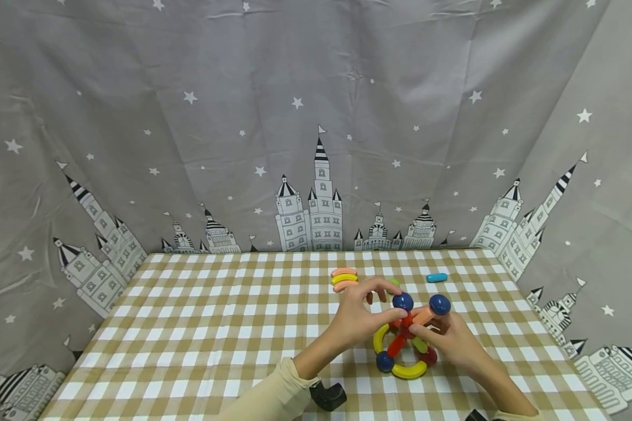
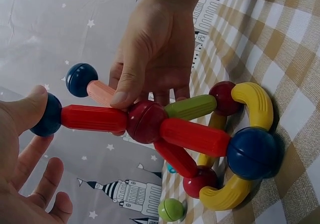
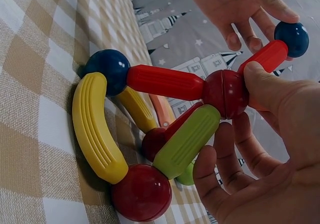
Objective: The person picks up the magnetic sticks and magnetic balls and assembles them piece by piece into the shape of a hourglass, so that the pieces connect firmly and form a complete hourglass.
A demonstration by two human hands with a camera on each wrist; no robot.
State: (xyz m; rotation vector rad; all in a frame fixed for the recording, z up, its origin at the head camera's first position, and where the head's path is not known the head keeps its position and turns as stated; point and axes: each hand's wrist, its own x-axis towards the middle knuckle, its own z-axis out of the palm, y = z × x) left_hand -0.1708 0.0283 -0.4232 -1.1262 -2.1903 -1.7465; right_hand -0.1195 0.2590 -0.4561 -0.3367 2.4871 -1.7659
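A magnetic ball-and-stick structure stands on the cloth, with a ring of curved yellow sticks (image 3: 97, 129) at its base. Red sticks (image 2: 195, 136) and a green stick (image 3: 187, 141) rise from the ring's balls to a red centre ball (image 2: 146, 121). From that ball, a red stick leads to a blue ball (image 1: 402, 302), which my left hand (image 1: 355, 318) pinches between thumb and finger. My right hand (image 1: 455, 342) grips the salmon stick (image 1: 423, 316) close to the centre ball; another blue ball (image 1: 439, 304) caps its outer end.
Behind the hands, salmon and yellow curved sticks (image 1: 344, 279) lie side by side. A blue stick (image 1: 436, 277) lies farther right, and a green ball (image 2: 171, 210) sits behind the structure. A checked cloth (image 1: 216, 327) covers the table, before a grey castle-print curtain (image 1: 232, 146).
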